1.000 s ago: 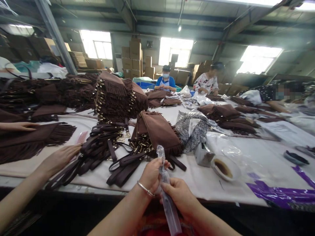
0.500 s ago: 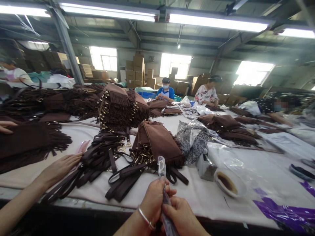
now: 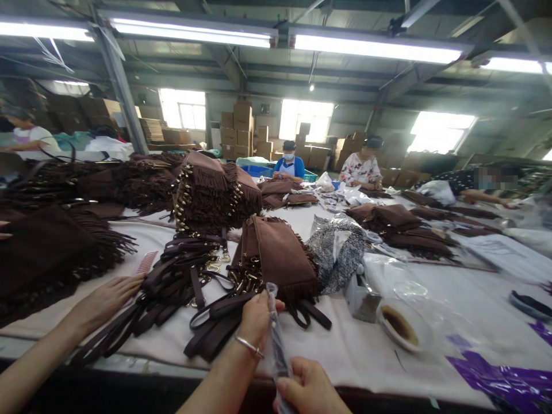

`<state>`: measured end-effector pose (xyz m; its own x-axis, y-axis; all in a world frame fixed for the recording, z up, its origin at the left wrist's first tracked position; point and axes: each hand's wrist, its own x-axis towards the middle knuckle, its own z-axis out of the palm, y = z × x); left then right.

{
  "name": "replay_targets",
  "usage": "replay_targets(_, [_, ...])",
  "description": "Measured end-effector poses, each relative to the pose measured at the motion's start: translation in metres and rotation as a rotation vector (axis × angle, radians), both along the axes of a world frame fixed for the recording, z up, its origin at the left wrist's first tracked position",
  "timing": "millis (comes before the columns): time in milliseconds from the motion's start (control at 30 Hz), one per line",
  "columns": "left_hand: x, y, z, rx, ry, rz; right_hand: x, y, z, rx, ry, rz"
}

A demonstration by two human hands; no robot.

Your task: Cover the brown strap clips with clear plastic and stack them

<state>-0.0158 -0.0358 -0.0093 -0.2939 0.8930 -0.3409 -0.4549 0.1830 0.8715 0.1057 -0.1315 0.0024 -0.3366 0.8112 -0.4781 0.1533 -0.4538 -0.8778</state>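
Note:
A dark strap in a clear plastic sleeve [image 3: 278, 345] is held between my two hands at the table's front edge. My left hand [image 3: 255, 316], with a silver bangle on the wrist, is closed at the sleeve's upper end; its fingertips are partly hidden behind the plastic. Lower down, my right hand [image 3: 308, 384] pinches the sleeve between thumb and fingers. Just beyond lies a small stack of brown fringed bags [image 3: 287, 253] with gold clasps. Loose dark brown straps [image 3: 219, 322] are spread to the left of my hands.
A co-worker's hand [image 3: 106, 296] rests by the straps at left, near a pink comb [image 3: 147, 261]. A tall pile of fringed bags [image 3: 211, 195] stands behind. To the right are a tape roll [image 3: 399, 325], a metal box [image 3: 362, 296] and purple plastic [image 3: 495, 376].
My left hand has moved up and forward along the sleeve, while my right hand has slid lower, so they are farther apart. The dark fringed bag at far left has shifted.

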Motion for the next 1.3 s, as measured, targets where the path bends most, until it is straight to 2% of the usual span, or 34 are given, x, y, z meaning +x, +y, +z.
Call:
replay_targets(100, [0.000, 0.004, -0.004, -0.025, 0.043, 0.019, -0.001, 0.001, -0.005, 0.011, -0.015, 0.034])
replay_targets(233, [-0.007, -0.001, 0.002, -0.025, 0.034, 0.022, 0.003, 0.002, -0.015, 0.027, 0.014, 0.021])
replay_targets(333, [-0.011, -0.026, 0.007, -0.048, -0.043, -0.043, 0.008, 0.004, -0.021, 0.045, 0.044, 0.053])
replay_targets(400, [-0.009, -0.046, 0.006, -0.103, -0.163, -0.175, 0.008, 0.006, -0.024, 0.068, 0.046, 0.066])
replay_targets(467, [-0.004, -0.062, 0.004, -0.117, -0.229, -0.252, 0.005, 0.007, -0.027, 0.099, 0.034, 0.077])
replay_targets(567, [0.003, -0.070, 0.003, -0.061, -0.199, -0.234, 0.000, 0.005, -0.031, 0.186, 0.014, 0.115])
replay_targets(700, [0.000, -0.067, 0.006, -0.027, -0.133, -0.217, 0.003, 0.007, -0.021, 0.309, 0.029, 0.237])
replay_targets(767, [-0.003, -0.067, 0.008, -0.018, -0.099, -0.235, 0.007, 0.015, -0.007, 0.341, -0.021, 0.187])
replay_targets(833, [-0.004, -0.068, 0.010, -0.039, -0.066, -0.258, 0.009, 0.029, 0.008, 0.408, -0.116, 0.073])
replay_targets(967, [0.001, -0.065, 0.011, -0.088, 0.068, -0.332, -0.005, 0.067, 0.023, 0.533, -0.297, -0.012])
replay_targets(1067, [0.000, -0.064, 0.008, 0.008, 0.336, -0.307, -0.022, 0.091, 0.021, 0.432, -0.306, -0.085])
replay_targets(1167, [-0.007, -0.069, 0.009, 0.123, 0.615, -0.249, -0.034, 0.102, 0.016, 0.334, -0.226, -0.115])
replay_targets(1300, [-0.016, -0.076, 0.010, 0.183, 0.731, -0.287, -0.036, 0.103, 0.015, 0.178, -0.084, -0.103])
